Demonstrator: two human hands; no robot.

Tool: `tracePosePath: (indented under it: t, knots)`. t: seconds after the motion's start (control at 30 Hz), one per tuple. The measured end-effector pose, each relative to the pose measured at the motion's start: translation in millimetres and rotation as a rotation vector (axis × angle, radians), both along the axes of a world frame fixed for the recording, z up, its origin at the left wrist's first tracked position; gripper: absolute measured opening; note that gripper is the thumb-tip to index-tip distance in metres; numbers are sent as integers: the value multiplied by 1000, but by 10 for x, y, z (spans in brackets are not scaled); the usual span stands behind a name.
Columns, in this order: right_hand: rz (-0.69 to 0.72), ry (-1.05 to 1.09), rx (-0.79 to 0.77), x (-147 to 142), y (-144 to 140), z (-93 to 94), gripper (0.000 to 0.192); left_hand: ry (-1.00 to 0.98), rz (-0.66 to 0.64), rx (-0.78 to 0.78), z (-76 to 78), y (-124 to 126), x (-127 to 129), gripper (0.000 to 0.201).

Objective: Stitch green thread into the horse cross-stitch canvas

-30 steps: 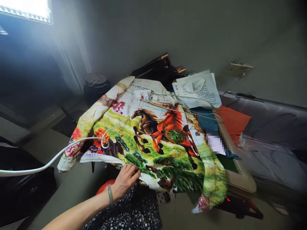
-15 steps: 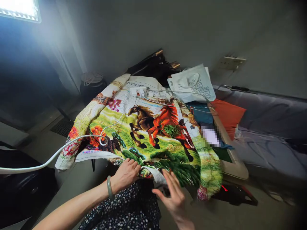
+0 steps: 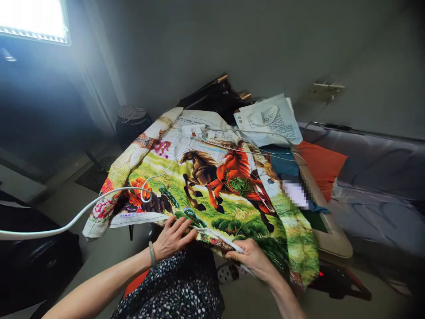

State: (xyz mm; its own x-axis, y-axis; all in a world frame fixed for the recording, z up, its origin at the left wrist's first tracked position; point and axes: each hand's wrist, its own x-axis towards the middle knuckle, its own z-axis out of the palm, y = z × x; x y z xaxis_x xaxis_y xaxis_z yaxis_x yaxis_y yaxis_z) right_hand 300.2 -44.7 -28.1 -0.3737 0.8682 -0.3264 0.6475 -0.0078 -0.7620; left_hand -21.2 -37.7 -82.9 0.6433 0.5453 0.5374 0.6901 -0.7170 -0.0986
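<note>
White edging ran along the near side of the big cross-stitch cloth (image 3: 179, 181), which lay spread out in the middle, right in front of the person. Its picture had a brown horse on the left and a red horse on the right, with green grass under them. Both long sides of the cloth were rolled up. The left hand (image 3: 174, 239) lay over the near edge with its fingers bent, and I cannot tell if it was pinching the cloth. That arm wore a pale green bangle (image 3: 152, 254). To its right, the right hand (image 3: 250, 257) pinched the white edge between thumb and fingers.

Green thread (image 3: 239, 186) sat in a messy bunch on the red horse. A white cable (image 3: 83, 212) came in from the left and curled over the cloth. At the far side, a white plug block (image 3: 194, 131) lay on top. A pale printed bag (image 3: 270, 122) was at the far right, and an orange cloth (image 3: 322, 166) was near it. At the far left, a bright lamp (image 3: 33, 20) shone.
</note>
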Motion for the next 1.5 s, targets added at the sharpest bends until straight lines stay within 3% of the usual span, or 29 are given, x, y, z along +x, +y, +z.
tracePosePath:
  t: [0.07,0.13,0.2,0.27,0.33,0.47,0.5,0.57,0.7,0.77,0.87,0.93,1.07,1.23,1.3,1.4,1.5]
  knots:
    - [9,77,-126,-24,58,99,49,-67,109,98,-107,4,-121,39]
    - [18,109,-164,-53,105,161,50,-60,194,101,-151,66,-226,35]
    - [16,75,-148,-59,126,169,47,25,227,13,-112,166,-304,26]
    - [-19,-36,-74,-43,97,117,44,154,202,-172,10,271,-352,22]
    - [-112,-143,140,-40,8,29,41,285,119,-405,194,355,-371,18]
    - [-311,-182,958,-284,-296,-125,38,389,97,-684,574,436,-338,12]
    - [-304,-191,1107,-413,-368,-149,39,415,118,-718,644,444,-323,12]
    - [-214,-225,1232,-709,-461,-191,44,450,153,-753,744,452,-299,14]
    - [-118,-251,1242,-1114,-413,-287,37,448,150,-756,814,473,-290,12]
    - [-111,-198,1217,-1126,-338,-310,29,449,133,-756,800,467,-300,9]
    - [-14,-57,1046,-1006,-256,-267,26,446,107,-698,713,368,-313,9]
    - [38,6,908,-923,-222,-201,28,357,93,-523,605,221,-312,13]
    - [32,53,617,-858,-135,-65,24,30,15,29,304,-107,-253,32]
    - [-6,20,265,-876,25,102,28,-97,34,164,-79,-82,-62,41]
    - [-10,-35,238,-900,70,150,32,-131,62,185,-150,50,3,35]
    - [-7,-125,290,-948,70,160,37,-95,77,144,-115,220,39,19]
    - [-107,-104,535,-983,-48,97,24,-3,39,51,23,266,7,13]
